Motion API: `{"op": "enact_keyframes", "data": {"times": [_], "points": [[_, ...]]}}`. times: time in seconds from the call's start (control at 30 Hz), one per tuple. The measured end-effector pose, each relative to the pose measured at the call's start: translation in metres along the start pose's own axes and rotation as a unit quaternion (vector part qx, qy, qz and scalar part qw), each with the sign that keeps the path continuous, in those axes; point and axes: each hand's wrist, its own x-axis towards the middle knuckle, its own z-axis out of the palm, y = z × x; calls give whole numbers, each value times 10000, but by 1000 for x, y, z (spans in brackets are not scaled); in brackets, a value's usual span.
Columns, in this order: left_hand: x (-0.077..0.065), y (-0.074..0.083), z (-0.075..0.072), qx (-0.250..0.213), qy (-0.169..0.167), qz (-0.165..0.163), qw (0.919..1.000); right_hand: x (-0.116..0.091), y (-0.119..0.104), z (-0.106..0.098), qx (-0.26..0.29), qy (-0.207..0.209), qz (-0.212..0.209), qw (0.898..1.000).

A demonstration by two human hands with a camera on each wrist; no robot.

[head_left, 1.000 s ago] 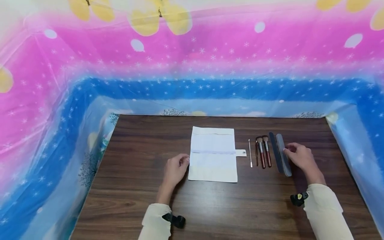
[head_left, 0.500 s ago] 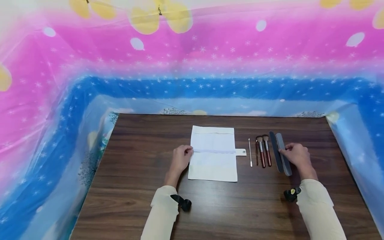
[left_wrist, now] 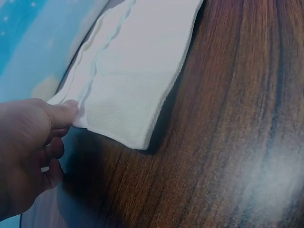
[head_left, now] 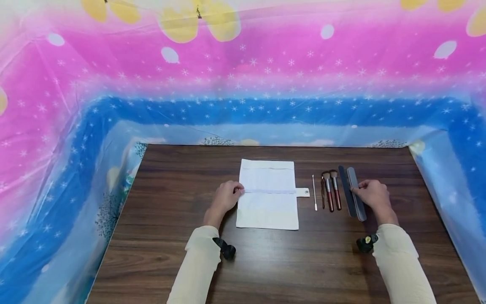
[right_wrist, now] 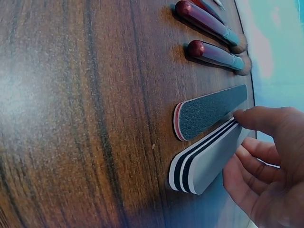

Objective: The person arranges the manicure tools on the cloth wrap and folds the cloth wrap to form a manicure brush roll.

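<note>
A white cloth roll-up case [head_left: 267, 211] lies spread on the table, its snap strap [head_left: 303, 192] pointing right. My left hand [head_left: 228, 195] pinches the case's left edge, thumb on top; the left wrist view shows that edge slightly raised. On the right, my right hand [head_left: 373, 195] grips a thick grey nail buffer [right_wrist: 216, 156] between thumb and fingers. Beside it, a thinner dark nail file [right_wrist: 209, 111] lies flat, apart from the buffer. Two makeup brushes [head_left: 329, 196] with dark red handles lie left of the file.
Between strap and brushes lie a thin brown stick-like tool [head_left: 323, 194] and a slim pale rod [head_left: 314, 194]. The brown wooden table [head_left: 273, 270] ends at a patterned pink and blue cloth [head_left: 258, 112] at the back and sides.
My left hand has moved up along the case's left edge and now pinches it about midway. My right hand has shifted slightly left, its thumb further over the buffer. The case lies about where it was.
</note>
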Motion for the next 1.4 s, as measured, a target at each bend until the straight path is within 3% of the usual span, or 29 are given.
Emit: {"op": "enact_keyframes", "data": {"times": [0.3,0.5,0.6,0.83,1.1,1.4], "points": [[5,4,1,74,-188,-199,9996,-2,0,0,149,-32,59,9999],[6,1,-1,-122,-241,-48,9996,-7,-1,-7,225,368,159,9989],[6,0,-3,-206,-325,-48,9992,-8,-9,-10,514,466,168,9974],[6,3,-6,-187,-281,-51,9994,-8,-36,-7,1423,67,127,9897],[9,4,-2,-804,-165,-25,9966,-4,-55,-1,2237,-475,100,9735],[11,1,3,-1138,60,121,9934,-3,-81,13,2802,-620,-225,9577]]}}
